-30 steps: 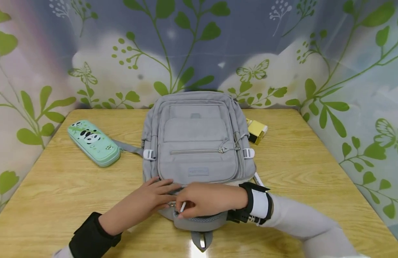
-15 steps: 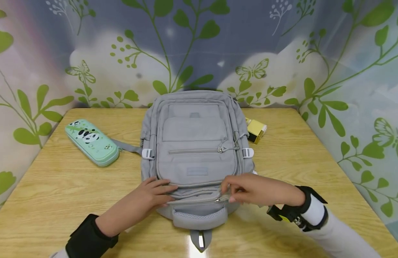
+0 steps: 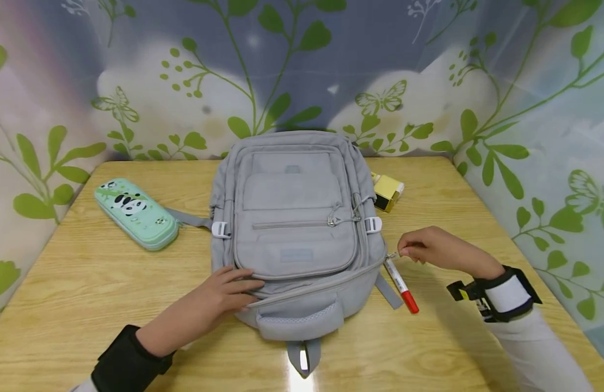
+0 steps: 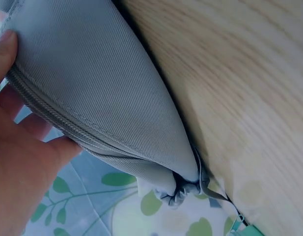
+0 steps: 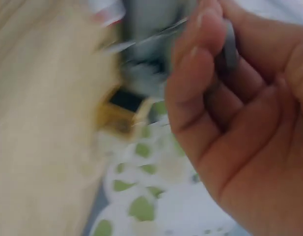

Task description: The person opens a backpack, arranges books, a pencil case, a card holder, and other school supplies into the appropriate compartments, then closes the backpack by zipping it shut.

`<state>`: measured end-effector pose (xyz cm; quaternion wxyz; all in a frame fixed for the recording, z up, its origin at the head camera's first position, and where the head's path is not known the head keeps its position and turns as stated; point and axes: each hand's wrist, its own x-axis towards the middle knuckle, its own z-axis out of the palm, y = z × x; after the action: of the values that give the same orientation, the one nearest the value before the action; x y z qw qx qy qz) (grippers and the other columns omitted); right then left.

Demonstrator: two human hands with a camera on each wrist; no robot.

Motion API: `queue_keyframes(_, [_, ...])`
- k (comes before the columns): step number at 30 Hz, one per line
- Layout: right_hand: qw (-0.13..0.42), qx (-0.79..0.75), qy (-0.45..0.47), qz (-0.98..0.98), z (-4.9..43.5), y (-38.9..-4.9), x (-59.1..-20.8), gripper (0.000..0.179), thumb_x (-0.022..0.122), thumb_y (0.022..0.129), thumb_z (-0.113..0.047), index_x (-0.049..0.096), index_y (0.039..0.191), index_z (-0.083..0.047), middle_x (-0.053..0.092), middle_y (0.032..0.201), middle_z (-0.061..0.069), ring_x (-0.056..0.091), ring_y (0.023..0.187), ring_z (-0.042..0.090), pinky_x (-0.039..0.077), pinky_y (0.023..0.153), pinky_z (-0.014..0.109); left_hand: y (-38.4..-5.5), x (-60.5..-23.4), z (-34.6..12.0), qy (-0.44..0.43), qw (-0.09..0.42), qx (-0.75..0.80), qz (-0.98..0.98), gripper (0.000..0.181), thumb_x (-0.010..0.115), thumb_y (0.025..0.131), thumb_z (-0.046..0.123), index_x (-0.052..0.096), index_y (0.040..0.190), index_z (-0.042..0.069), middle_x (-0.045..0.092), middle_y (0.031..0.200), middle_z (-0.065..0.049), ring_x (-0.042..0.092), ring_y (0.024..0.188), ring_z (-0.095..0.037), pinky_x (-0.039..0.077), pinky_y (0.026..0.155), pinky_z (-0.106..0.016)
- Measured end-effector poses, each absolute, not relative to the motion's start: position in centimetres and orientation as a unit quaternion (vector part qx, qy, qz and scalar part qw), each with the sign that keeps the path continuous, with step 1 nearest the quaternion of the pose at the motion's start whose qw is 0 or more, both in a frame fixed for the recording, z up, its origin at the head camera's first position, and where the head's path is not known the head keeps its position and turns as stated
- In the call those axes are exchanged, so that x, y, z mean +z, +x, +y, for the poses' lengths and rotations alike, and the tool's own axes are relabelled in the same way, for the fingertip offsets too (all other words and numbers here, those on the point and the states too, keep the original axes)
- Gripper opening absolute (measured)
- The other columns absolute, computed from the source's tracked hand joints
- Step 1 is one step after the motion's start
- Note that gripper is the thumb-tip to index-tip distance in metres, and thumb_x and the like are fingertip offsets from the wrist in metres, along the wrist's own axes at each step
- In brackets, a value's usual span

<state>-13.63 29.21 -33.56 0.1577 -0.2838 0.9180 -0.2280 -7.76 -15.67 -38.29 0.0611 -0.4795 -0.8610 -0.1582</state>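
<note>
A grey backpack (image 3: pixel 292 190) lies on its back, its top handle (image 3: pixel 302 321) toward me. My left hand (image 3: pixel 204 305) holds the left end of its top opening; in the left wrist view the thumb lies on the outer fabric (image 4: pixel 92 64), with fingers behind the zipper edge (image 4: pixel 58 115). Off the bag's right side, my right hand (image 3: pixel 441 251) pinches a zipper pull (image 5: pixel 230 46), a small grey tab partly hidden by the fingers. The zipper stands open across the top, showing a narrow gap with grey lining (image 3: pixel 292 286). The right wrist view is blurred.
A marker with a red cap (image 3: pixel 401 285) lies beside the bag's right side, near a grey strap (image 3: pixel 389 292). Behind it sits a yellow box (image 3: pixel 389 189). A green panda pencil case (image 3: pixel 135 213) rests at left on the wooden table (image 3: pixel 86 283). Patterned curtain surrounds the table.
My right hand has drawn the zipper from the left end across the top to the right side, opening it. The red-capped marker is now fully exposed. My left hand stays at the left end.
</note>
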Motion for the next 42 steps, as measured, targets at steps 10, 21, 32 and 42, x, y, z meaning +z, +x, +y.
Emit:
queue_keyframes(10, [0.019,-0.105,-0.207,0.973,29.4,-18.9,-37.4,0.008,0.06,0.09,-0.014,0.068,0.09,-0.011,0.063,0.073,-0.001,0.051,0.06,0.008,0.041,0.053,0.026,-8.2,-38.6,-15.9,-0.528,0.097,-0.157,-0.829,0.035,0.073,0.074,0.002,0.071,0.105,0.019,0.062,0.123,0.0,0.049,0.118,-0.03,0.046,0.09,-0.048])
queue_keyframes(21, [0.058,-0.134,-0.213,0.966,28.5,-20.3,-37.2,0.015,0.056,0.091,-0.009,0.07,0.093,-0.003,0.067,0.085,0.009,0.058,0.072,0.016,0.048,0.066,0.035,-9.2,-36.1,-15.2,-0.496,-0.024,-0.155,-0.854,0.028,0.05,0.097,0.031,0.067,0.115,0.018,0.062,0.122,0.002,0.053,0.12,-0.02,0.045,0.098,-0.037])
queue_keyframes(32, [-0.054,-0.043,-0.305,0.95,20.8,-18.3,-33.0,0.021,0.066,0.087,-0.018,0.067,0.105,-0.007,0.058,0.09,0.006,0.058,0.076,0.017,0.049,0.064,0.03,-16.4,-29.1,-9.5,-0.53,0.011,-0.097,-0.842,0.021,0.052,0.097,0.017,0.069,0.104,0.009,0.069,0.103,-0.003,0.063,0.099,-0.018,0.049,0.089,-0.034])
queue_keyframes(42, [-0.083,0.015,-0.294,0.952,19.7,-17.9,-34.2,0.01,0.063,0.088,-0.014,0.061,0.08,-0.01,0.053,0.075,0.002,0.049,0.06,0.012,0.043,0.054,0.026,-22.1,-30.3,-4.0,-0.448,-0.043,-0.029,-0.893,0.034,0.05,0.098,0.022,0.055,0.131,0.016,0.053,0.133,-0.007,0.049,0.123,-0.029,0.043,0.099,-0.047])
